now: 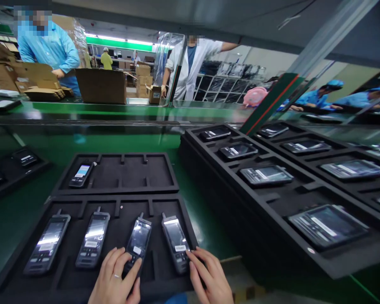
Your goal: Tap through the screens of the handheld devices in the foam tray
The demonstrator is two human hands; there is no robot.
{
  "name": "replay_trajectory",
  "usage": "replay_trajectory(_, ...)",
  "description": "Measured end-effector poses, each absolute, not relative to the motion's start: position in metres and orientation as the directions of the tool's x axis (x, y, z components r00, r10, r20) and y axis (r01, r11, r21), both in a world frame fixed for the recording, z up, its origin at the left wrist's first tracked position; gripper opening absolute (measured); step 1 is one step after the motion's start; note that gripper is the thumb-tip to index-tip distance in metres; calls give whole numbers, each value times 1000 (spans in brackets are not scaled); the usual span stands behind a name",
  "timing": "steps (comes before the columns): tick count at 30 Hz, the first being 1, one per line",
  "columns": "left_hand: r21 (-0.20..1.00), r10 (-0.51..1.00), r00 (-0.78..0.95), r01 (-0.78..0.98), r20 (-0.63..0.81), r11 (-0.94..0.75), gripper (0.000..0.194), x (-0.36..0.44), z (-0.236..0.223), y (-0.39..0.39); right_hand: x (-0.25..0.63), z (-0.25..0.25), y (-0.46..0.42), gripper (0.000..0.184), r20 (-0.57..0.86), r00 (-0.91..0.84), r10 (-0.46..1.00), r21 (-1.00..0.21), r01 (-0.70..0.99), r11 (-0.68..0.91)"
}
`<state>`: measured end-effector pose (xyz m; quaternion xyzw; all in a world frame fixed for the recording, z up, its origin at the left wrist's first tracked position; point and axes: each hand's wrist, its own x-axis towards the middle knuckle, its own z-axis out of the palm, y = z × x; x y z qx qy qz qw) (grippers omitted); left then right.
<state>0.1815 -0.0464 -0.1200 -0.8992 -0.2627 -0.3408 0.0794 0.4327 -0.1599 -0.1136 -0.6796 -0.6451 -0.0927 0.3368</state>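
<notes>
Head view looks down on a black foam tray [117, 230] at the lower left and lower middle of the frame, where four handsets with stub antennas lie in a row. The left hand [114, 276], a thin ring on one finger, closes round the lower end of the third handset [140, 236] from the left — fingers on its left edge and face, thumb on its right side — and the handset lies slightly tilted in its slot. At the lower middle, the right hand [210, 276] has its bent fingertips against the lower right edge of the fourth handset [176, 238]; whether it grips or merely touches, I cannot tell. Both of these handsets carry a white label low on the screen. The first handset [47, 245] and second handset [93, 238] lie to the left, apart from the fingers. Just above, a second tray [133, 169] holds one handset with a lit screen [81, 174] at its left end. A tall stack of foam trays [215, 198] fills the right of the frame, more handsets lying in its top layer. Beyond the green bench, a worker in blue [50, 46] stands at the upper left near an open carton [100, 86], and a person in a white coat [185, 67] stands at the upper middle.
</notes>
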Motion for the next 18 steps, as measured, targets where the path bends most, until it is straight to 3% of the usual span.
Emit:
replay_trajectory(5, 199, 529, 514, 564, 675, -802, 26, 191, -121, -54, 431, -114, -160, 23, 568, 154, 809, -345, 936, 64)
replay_trajectory(13, 201, 536, 492, 580, 687, -790, 25, 195, -124, -55, 431, -112, -157, 22, 594, 153, 790, -328, 942, 65)
replay_trajectory(18, 272, 557, 404, 576, 725, -771, 20, 199, -125, -55, 429, -113, -154, 19, 630, 151, 762, -329, 941, 85)
